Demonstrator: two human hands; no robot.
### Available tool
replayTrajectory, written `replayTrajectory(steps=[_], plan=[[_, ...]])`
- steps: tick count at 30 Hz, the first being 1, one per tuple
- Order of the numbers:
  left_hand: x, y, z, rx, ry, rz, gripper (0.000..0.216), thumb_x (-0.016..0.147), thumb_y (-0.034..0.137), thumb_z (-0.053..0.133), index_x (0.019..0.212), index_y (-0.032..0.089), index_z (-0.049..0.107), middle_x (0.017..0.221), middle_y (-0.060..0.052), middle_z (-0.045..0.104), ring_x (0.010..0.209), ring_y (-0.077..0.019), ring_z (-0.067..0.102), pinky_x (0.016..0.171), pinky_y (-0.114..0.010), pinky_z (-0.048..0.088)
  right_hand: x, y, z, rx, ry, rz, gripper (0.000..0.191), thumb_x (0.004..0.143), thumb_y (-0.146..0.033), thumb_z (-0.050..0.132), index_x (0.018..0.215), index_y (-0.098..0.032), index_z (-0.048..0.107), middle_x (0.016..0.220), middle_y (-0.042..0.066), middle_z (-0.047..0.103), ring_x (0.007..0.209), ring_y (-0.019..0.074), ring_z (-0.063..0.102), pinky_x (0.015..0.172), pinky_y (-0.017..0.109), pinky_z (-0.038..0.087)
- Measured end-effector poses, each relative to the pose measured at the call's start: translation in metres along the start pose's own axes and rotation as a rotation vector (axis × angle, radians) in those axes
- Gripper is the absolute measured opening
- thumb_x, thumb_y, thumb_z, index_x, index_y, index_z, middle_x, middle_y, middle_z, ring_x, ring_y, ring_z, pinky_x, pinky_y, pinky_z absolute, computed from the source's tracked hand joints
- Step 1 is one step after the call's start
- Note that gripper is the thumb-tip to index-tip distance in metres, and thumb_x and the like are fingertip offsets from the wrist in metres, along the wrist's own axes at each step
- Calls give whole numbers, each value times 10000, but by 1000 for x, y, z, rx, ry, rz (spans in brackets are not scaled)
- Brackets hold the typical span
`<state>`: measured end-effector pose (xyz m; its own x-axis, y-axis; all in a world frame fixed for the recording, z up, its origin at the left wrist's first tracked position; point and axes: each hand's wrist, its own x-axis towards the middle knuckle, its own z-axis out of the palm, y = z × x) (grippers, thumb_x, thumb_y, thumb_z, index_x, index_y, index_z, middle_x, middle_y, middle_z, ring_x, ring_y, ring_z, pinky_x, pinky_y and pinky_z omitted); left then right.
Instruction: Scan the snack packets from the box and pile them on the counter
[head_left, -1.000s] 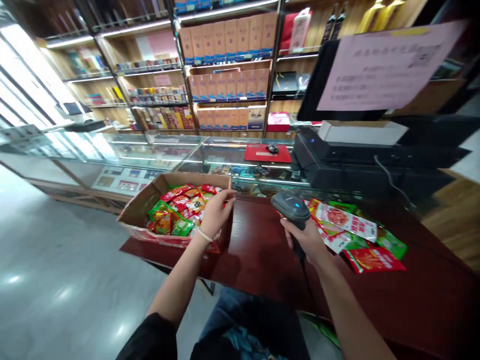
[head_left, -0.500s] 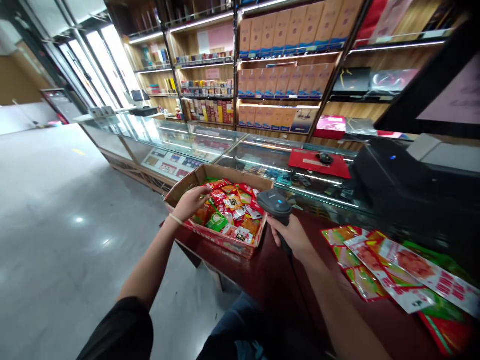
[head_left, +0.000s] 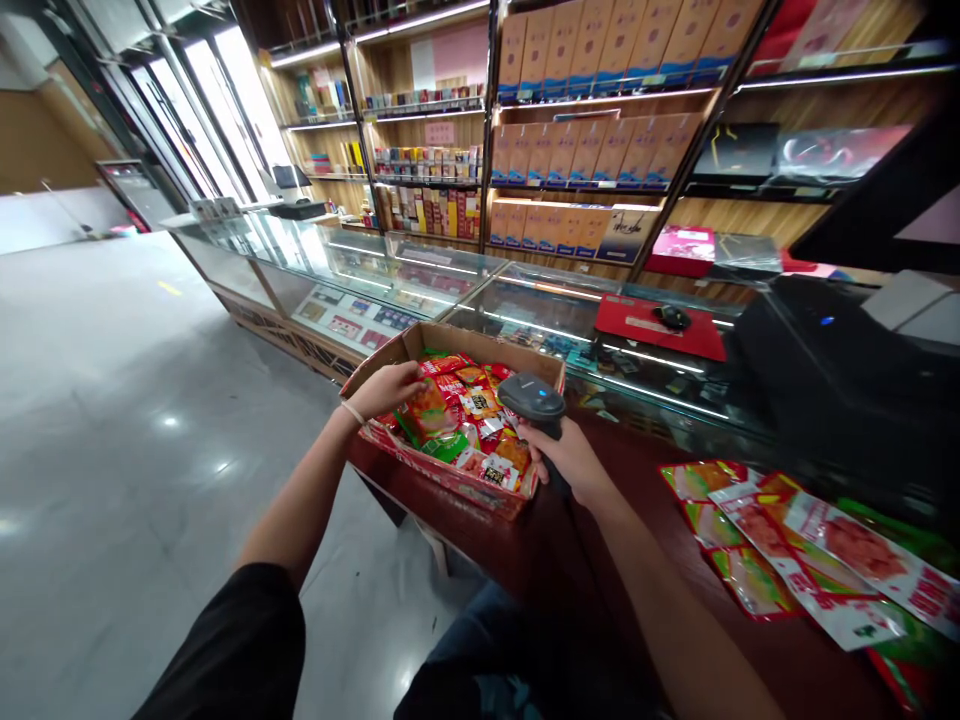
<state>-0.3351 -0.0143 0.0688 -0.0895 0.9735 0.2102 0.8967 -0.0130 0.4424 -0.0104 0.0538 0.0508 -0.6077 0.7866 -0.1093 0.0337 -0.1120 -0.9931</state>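
A cardboard box (head_left: 390,352) full of red and green snack packets sits at the left end of a dark red wooden counter (head_left: 570,560). My left hand (head_left: 388,388) is over the box, fingers closed on a green and orange snack packet (head_left: 430,412) tilted up out of the pile. My right hand (head_left: 564,455) grips the handle of a dark grey barcode scanner (head_left: 531,397), its head held at the box's right edge, close to the lifted packet.
Several snack packets (head_left: 795,560) lie spread on the counter at the right. A black register (head_left: 832,350) stands behind them. Glass display cases (head_left: 360,275) run to the left, with a red mat and mouse (head_left: 660,325) on one. Stocked shelves line the back wall. Grey floor lies to the left.
My left hand moved across the box and took hold of a packet, lifting it. The scanner in my right hand shifted left to the box's edge. The view swung left.
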Motion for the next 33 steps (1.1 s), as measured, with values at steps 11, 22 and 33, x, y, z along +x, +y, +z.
replayTrajectory(steps=[11, 22, 33], plan=[[4, 55, 24, -876, 189, -290, 345, 718, 427, 739, 773, 181, 503, 600, 62, 501, 499, -81, 454, 481, -191, 352, -17, -6, -12, -4, 56, -60, 366, 738, -489, 748, 779, -189, 542, 456, -77, 514, 293, 82, 432, 304, 197, 345], [12, 112, 58, -1343, 190, -313, 458, 587, 203, 832, 950, 182, 553, 755, 43, 648, 622, -108, 645, 563, -201, 529, -50, -5, -56, 38, 177, -97, 384, 748, -473, 763, 905, -161, 603, 497, -75, 527, 317, 81, 453, 324, 192, 362], [17, 210, 107, -1744, -25, -327, 263, 749, 129, 724, 1009, 116, 688, 960, -87, 745, 741, -143, 706, 642, -212, 597, -103, 7, -115, 99, 385, -125, 397, 753, -485, 766, 933, -165, 614, 513, -73, 515, 343, 85, 453, 332, 194, 368]])
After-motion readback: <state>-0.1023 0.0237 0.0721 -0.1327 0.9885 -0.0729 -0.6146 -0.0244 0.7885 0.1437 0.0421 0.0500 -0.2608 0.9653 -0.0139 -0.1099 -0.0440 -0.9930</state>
